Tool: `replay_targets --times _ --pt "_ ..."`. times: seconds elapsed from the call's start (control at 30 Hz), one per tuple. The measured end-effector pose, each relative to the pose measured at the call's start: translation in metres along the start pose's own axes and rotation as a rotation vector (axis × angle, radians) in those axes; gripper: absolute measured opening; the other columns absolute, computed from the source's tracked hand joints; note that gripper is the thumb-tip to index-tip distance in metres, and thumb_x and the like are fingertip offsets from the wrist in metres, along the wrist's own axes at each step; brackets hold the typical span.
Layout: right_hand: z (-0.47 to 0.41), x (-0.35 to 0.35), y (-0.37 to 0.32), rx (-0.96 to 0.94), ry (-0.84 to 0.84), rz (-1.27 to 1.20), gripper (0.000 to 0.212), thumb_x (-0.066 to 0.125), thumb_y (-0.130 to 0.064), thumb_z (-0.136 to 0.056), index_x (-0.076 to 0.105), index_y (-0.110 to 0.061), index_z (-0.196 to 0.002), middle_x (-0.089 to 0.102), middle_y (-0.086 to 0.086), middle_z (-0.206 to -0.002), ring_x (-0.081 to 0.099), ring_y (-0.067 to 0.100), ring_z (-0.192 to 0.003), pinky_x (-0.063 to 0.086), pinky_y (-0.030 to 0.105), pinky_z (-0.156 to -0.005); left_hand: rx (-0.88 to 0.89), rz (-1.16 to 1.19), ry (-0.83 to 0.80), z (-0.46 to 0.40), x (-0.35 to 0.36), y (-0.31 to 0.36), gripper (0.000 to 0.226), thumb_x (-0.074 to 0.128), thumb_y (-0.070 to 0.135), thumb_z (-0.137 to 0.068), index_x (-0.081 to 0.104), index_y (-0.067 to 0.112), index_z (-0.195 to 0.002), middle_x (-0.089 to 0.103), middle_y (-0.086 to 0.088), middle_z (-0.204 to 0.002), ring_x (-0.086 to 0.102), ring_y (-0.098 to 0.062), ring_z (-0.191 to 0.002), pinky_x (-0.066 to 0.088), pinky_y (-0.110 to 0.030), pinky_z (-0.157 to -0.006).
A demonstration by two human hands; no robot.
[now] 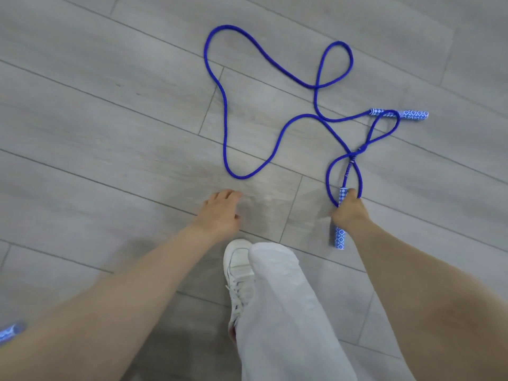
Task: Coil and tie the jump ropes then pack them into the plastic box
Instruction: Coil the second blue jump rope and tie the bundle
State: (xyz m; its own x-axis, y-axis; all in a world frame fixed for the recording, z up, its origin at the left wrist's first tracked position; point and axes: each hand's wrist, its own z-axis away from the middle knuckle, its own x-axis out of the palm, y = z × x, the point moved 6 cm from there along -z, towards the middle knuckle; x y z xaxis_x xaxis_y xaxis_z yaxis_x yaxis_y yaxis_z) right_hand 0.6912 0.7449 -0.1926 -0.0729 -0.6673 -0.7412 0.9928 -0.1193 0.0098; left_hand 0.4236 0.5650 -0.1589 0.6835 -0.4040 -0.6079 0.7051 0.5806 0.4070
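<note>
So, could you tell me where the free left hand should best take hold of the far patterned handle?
Probably around the middle of the far handle, coming from above: it lies flat on the floor, lengthwise left to right, with blue rope looped over its left part.

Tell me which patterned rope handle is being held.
The near handle, gripped by the right hand. The far handle lies free on the floor, with the rope looped over it.
</note>
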Motion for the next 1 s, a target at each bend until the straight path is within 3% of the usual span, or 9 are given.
replay_targets --times 0.23,0.33,0.43,0.5,0.57,0.6,0.77,1.0 --pt "0.017 0.030 -0.013 -0.017 -0.145 0.032 0.028 0.053 -0.017 -0.091 0.060 0.002 -0.109 0.064 0.020 -0.117 0.060 0.035 -0.110 0.040 0.029 -0.074 -0.053 0.001 0.014 0.017 -0.002 -0.014 0.061 0.054 0.018 -0.087 0.037 0.018 -0.146 0.038 -0.005 -0.148 0.033 -0.028 -0.136 0.030 -0.039 -0.111" --pt "0.031 0.037 -0.022 0.004 -0.175 -0.116 0.032 0.058 -0.023 -0.091 0.051 -0.001 -0.113 0.062 0.019 -0.118 0.060 0.035 -0.108 0.037 0.029 -0.073 -0.093 0.040 0.027 0.033 -0.012 -0.017 0.059 0.052 0.017 -0.089 0.037 0.017 -0.145 0.037 -0.006 -0.149 0.033 -0.029 -0.135 0.031 -0.039 -0.111" --pt "0.038 0.037 -0.031 0.003 -0.165 -0.178 0.058 0.067 -0.027 -0.089 0.038 0.006 -0.127 0.056 0.020 -0.125 0.056 0.036 -0.115 0.039 0.032 -0.079 -0.078 0.044 0.047 0.046 -0.012 -0.017 0.058 0.051 0.016 -0.088 0.038 0.017 -0.145 0.039 -0.006 -0.148 0.035 -0.029 -0.134 0.031 -0.035 -0.109" --pt "0.040 0.051 -0.037 0.011 -0.234 -0.117 0.061 0.067 -0.036 -0.086 0.046 0.006 -0.125 0.062 0.020 -0.119 0.063 0.033 -0.097 0.044 0.033 -0.077 -0.067 0.029 0.058 0.051 -0.008 -0.024 0.058 0.052 0.016 -0.088 0.038 0.016 -0.145 0.039 -0.007 -0.147 0.036 -0.029 -0.134 0.030 -0.034 -0.107" --pt "0.046 0.067 -0.040 -0.007 -0.295 -0.065 0.046 0.062 -0.042 -0.087 0.059 -0.001 -0.108 0.065 0.017 -0.104 0.057 0.029 -0.069 0.046 0.031 -0.071 -0.092 0.041 0.033 0.057 0.004 -0.036 0.057 0.052 0.016 -0.089 0.038 0.014 -0.145 0.039 -0.009 -0.147 0.035 -0.030 -0.134 0.031 -0.035 -0.107" --pt "0.047 0.074 -0.041 -0.018 -0.292 -0.039 0.039 0.058 -0.042 -0.089 0.060 -0.005 -0.100 0.065 0.016 -0.100 0.055 0.028 -0.067 0.045 0.030 -0.070 -0.106 0.057 0.021 0.060 0.011 -0.040 0.057 0.052 0.015 -0.090 0.038 0.014 -0.145 0.039 -0.010 -0.147 0.035 -0.031 -0.134 0.031 -0.035 -0.107" --pt "0.057 0.085 -0.051 -0.040 -0.163 -0.096 0.036 0.061 -0.029 -0.090 0.063 0.001 -0.111 0.066 0.019 -0.112 0.062 0.035 -0.105 0.046 0.033 -0.081 -0.118 0.121 0.004 0.074 0.032 -0.056 0.055 0.053 0.015 -0.093 0.037 0.013 -0.145 0.038 -0.011 -0.148 0.034 -0.030 -0.135 0.028 -0.033 -0.108" --pt "0.116 0.072 -0.105 -0.352 -0.202 -0.220 0.016 0.064 -0.025 -0.087 0.055 -0.015 -0.096 0.067 0.008 -0.090 0.066 0.033 -0.089 0.051 0.035 -0.078 -0.180 0.337 0.094 0.105 -0.012 -0.067 0.055 0.052 0.012 -0.092 0.038 0.012 -0.144 0.039 -0.012 -0.147 0.042 -0.030 -0.129 0.035 -0.033 -0.106"
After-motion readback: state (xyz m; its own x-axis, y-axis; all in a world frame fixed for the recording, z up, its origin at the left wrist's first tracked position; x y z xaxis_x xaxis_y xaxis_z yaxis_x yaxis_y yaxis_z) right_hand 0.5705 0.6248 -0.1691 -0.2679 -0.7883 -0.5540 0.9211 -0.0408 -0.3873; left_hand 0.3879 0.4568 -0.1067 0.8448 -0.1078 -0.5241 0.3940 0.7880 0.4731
